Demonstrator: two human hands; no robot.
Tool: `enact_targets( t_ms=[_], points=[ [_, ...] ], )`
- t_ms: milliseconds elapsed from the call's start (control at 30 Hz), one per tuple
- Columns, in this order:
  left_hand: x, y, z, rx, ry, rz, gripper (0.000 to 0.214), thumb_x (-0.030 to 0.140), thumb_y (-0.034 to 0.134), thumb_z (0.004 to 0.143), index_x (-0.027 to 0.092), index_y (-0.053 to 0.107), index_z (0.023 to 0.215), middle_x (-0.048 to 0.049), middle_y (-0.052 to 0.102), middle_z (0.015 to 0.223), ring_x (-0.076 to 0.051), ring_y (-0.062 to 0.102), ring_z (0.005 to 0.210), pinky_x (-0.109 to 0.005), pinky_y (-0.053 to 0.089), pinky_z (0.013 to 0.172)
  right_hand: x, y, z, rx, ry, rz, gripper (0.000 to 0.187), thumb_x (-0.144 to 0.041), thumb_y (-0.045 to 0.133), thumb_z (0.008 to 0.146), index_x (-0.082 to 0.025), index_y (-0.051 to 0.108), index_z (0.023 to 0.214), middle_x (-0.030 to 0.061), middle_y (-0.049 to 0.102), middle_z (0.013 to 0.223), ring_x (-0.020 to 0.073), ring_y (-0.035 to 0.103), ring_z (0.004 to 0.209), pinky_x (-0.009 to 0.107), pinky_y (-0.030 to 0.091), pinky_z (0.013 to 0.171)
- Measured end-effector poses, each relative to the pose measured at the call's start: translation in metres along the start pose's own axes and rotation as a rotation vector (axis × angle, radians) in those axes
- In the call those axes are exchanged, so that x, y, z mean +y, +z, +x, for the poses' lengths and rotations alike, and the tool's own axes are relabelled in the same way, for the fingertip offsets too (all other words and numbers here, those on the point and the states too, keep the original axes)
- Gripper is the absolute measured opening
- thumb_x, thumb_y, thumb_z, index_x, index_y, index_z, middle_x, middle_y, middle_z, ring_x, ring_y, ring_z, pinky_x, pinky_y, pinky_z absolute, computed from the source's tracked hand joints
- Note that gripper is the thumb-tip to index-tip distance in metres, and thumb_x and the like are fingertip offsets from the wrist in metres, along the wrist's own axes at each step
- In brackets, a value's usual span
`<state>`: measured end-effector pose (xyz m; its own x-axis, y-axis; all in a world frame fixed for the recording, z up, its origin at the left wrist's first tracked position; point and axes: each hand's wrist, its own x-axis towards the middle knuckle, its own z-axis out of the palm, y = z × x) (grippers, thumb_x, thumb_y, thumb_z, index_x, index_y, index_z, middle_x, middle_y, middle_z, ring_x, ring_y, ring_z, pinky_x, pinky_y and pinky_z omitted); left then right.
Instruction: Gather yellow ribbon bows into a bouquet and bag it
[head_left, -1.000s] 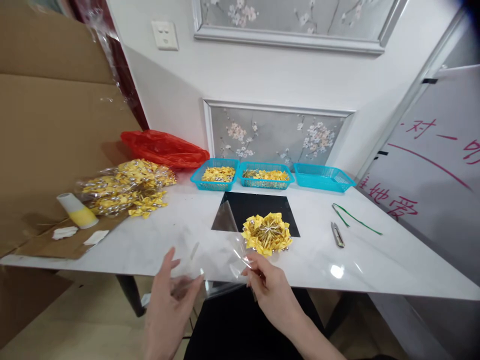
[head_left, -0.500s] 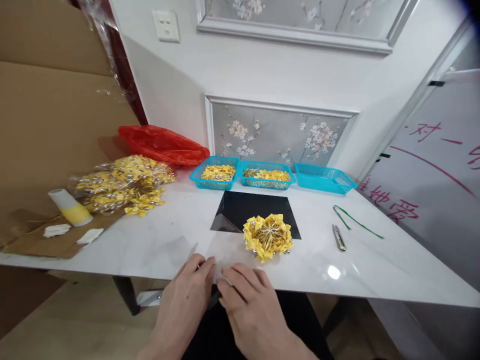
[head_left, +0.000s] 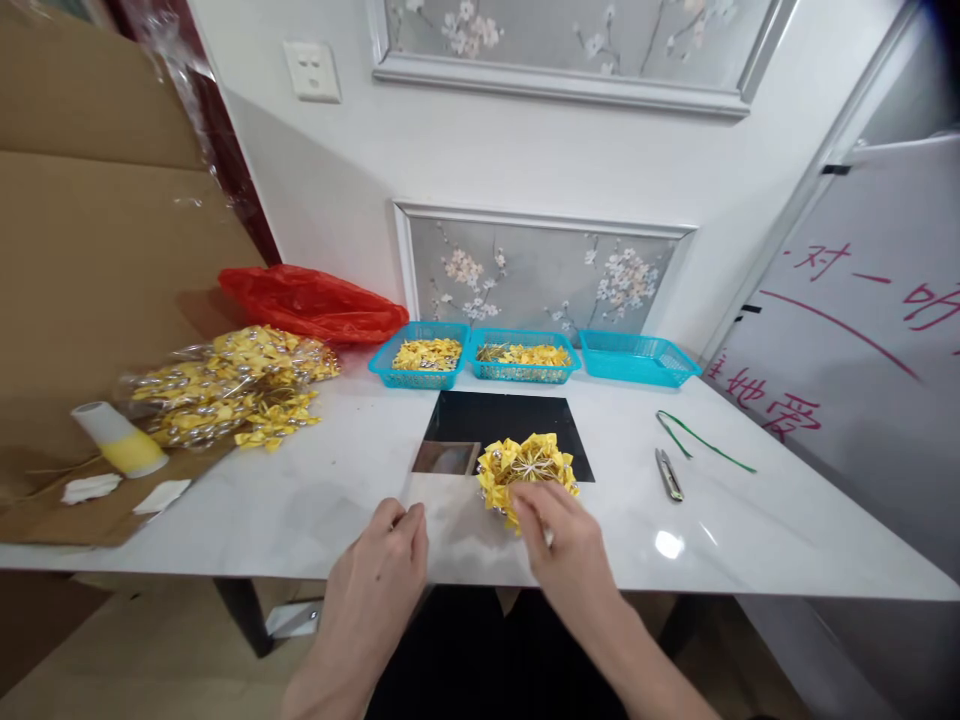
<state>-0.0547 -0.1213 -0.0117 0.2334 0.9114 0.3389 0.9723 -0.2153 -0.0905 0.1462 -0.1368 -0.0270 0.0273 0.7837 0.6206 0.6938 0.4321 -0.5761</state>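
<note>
My left hand (head_left: 384, 570) is closed at the table's front edge, thumb against curled fingers. Whatever it may hold is hidden or too small to make out. Over the near side of a round bundle of yellow ribbon flowers (head_left: 495, 470) is my right hand (head_left: 566, 535), its fingers curled together. The bundle has silver beads around it and thin wire stems gathered in its centre. Whether those fingers grip the bundle or something small in front of it I cannot tell. Under the bundle's far side lies a glossy black sheet (head_left: 517, 415) with a brownish, reflective-looking patch.
Blue baskets (head_left: 424, 378) with yellow pieces stand along the wall beside a bare blue basket (head_left: 637, 372). Snips (head_left: 669, 475) and a green cord (head_left: 701, 437) lie right. Left are bagged yellow flowers (head_left: 225, 385), a red bag (head_left: 315, 305) and a thread cone (head_left: 120, 440).
My right hand has moved away from the left, forward and right, onto the near side of the yellow bundle. My left hand stays near the table edge. The view has shifted slightly.
</note>
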Motion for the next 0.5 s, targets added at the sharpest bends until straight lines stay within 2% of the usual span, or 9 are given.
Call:
enact_targets(
  t_ms=[33,100,200,300,367,500],
  points=[
    [0.002,0.002,0.0,-0.015,0.005,-0.006,0.033,0.016,0.034,0.091,0.02,0.067,0.09,-0.0023,0.058,0.079,-0.016,0.06,0.057,-0.027,0.042,0.048,0.006,-0.004,0.009,0.0,0.036,-0.084,0.023,-0.019,0.043,0.093,-0.019,0.061,0.107,0.0065,0.064,0.103,0.018,0.057,0.095,0.029,0.046,0.083],
    [0.004,0.008,0.001,-0.032,0.01,-0.022,0.032,0.016,0.035,0.09,0.019,0.067,0.09,-0.0036,0.059,0.081,-0.015,0.06,0.057,-0.027,0.042,0.048,0.018,-0.008,0.026,-0.089,0.087,-0.293,0.024,-0.02,0.047,0.092,-0.019,0.06,0.113,0.0079,0.063,0.108,0.0225,0.055,0.099,0.034,0.044,0.083],
    [0.008,0.014,0.004,-0.028,0.015,-0.041,0.032,0.015,0.036,0.089,0.017,0.066,0.102,-0.0061,0.061,0.085,-0.016,0.061,0.065,-0.026,0.045,0.053,0.025,-0.005,0.041,-0.221,0.106,-0.465,0.027,-0.022,0.056,0.087,-0.02,0.06,0.113,0.0085,0.065,0.104,0.0281,0.055,0.098,0.039,0.042,0.079],
    [0.011,0.017,0.008,-0.031,0.006,-0.054,0.034,0.015,0.036,0.09,0.015,0.062,0.111,-0.0089,0.063,0.09,-0.018,0.062,0.074,-0.026,0.047,0.06,0.026,0.002,0.043,-0.228,0.11,-0.476,0.024,-0.017,0.058,0.082,-0.017,0.063,0.105,0.0103,0.066,0.095,0.0294,0.056,0.092,0.041,0.04,0.077],
    [0.013,0.017,0.011,-0.052,0.015,-0.066,0.032,0.014,0.037,0.09,0.015,0.064,0.106,-0.0094,0.064,0.093,-0.019,0.063,0.081,-0.026,0.048,0.062,0.028,0.003,0.042,-0.224,0.118,-0.473,0.023,-0.01,0.055,0.08,-0.017,0.064,0.1,0.0104,0.066,0.093,0.0281,0.056,0.089,0.04,0.039,0.076],
    [0.018,0.017,0.016,-0.096,0.013,-0.102,0.032,0.013,0.036,0.09,0.015,0.066,0.101,-0.0089,0.064,0.091,-0.02,0.065,0.079,-0.028,0.048,0.062,0.036,-0.014,0.042,-0.179,0.132,-0.426,0.021,-0.009,0.05,0.083,-0.017,0.062,0.098,0.0091,0.064,0.095,0.0257,0.055,0.091,0.037,0.04,0.078]
  ],
)
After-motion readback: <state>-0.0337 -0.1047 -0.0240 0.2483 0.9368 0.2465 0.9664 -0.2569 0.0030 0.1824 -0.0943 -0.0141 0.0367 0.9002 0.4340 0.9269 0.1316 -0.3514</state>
